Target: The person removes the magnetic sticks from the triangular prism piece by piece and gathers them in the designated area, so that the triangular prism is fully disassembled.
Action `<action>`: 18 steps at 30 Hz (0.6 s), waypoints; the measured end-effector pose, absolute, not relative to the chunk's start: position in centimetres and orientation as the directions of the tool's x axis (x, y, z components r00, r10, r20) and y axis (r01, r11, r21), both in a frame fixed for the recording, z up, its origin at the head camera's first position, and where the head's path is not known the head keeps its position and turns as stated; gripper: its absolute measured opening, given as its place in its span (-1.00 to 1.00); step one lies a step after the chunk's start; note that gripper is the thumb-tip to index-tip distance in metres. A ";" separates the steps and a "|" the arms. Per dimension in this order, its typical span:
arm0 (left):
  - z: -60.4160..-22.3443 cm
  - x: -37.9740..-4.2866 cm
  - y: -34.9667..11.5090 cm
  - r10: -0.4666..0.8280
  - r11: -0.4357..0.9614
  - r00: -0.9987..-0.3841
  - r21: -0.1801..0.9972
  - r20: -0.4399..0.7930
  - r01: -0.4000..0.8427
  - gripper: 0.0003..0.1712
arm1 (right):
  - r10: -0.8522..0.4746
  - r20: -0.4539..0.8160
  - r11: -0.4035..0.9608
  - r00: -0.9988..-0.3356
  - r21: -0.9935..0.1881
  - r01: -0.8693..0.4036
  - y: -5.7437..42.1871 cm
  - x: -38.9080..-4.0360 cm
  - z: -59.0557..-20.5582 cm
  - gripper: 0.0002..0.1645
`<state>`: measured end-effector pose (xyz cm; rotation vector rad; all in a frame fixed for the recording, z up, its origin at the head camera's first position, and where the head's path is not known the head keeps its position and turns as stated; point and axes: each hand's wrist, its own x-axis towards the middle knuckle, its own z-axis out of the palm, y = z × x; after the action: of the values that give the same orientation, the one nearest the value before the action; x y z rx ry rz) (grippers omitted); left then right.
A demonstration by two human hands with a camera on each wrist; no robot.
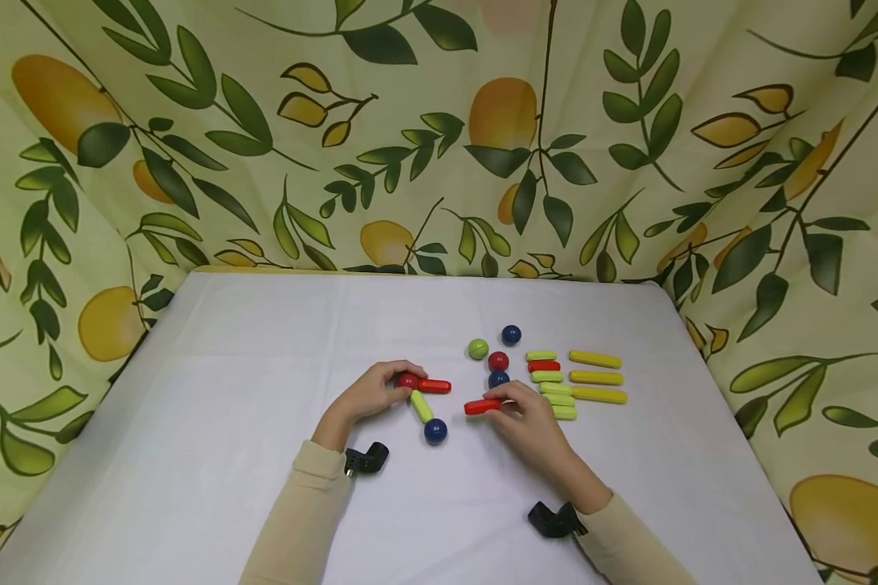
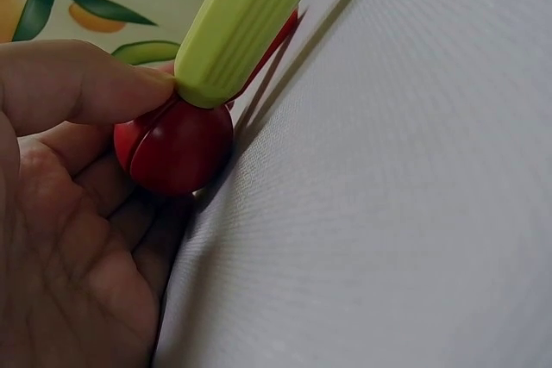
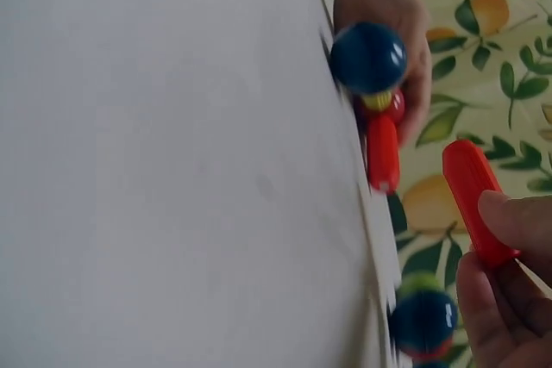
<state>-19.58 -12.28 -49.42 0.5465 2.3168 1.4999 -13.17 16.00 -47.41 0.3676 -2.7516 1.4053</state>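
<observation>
My left hand (image 1: 371, 392) grips a red ball (image 2: 177, 146) between thumb and fingers, low over the white table. From that ball a red rod (image 1: 435, 386) points right, and a light green rod (image 1: 421, 406) runs toward a dark blue ball (image 1: 435, 431) at its other end. My right hand (image 1: 528, 421) pinches a second red rod (image 3: 476, 200) by one end, thumb against fingers. In the head view this rod lies a short way right of the joined pieces, apart from them.
Beyond my right hand sit a green ball (image 1: 478, 349), a loose red ball (image 1: 498, 361) and blue balls (image 1: 511, 335). Short green rods (image 1: 541, 356), a short red rod (image 1: 544, 366) and yellow rods (image 1: 595, 358) lie at the right. A patterned curtain (image 1: 410, 162) hangs behind the table (image 1: 190, 422).
</observation>
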 end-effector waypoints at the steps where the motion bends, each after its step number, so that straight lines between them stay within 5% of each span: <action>1: -49.4 -19.6 -12.3 0.485 0.372 -0.872 0.917 -0.062 0.141 -0.62 | -0.177 0.124 0.562 -0.976 -0.802 -0.203 16.7 -12.9 -47.3 -0.73; 18: -49.1 -19.4 -12.1 0.470 0.391 -0.880 0.910 -0.072 0.135 -0.62 | 0.074 0.035 0.660 -0.997 -0.751 0.022 25.7 -9.1 -48.4 -0.67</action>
<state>-19.38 -12.10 -49.06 0.5281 2.3361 1.4842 -9.11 25.71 -48.39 -0.0811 -2.8052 1.2679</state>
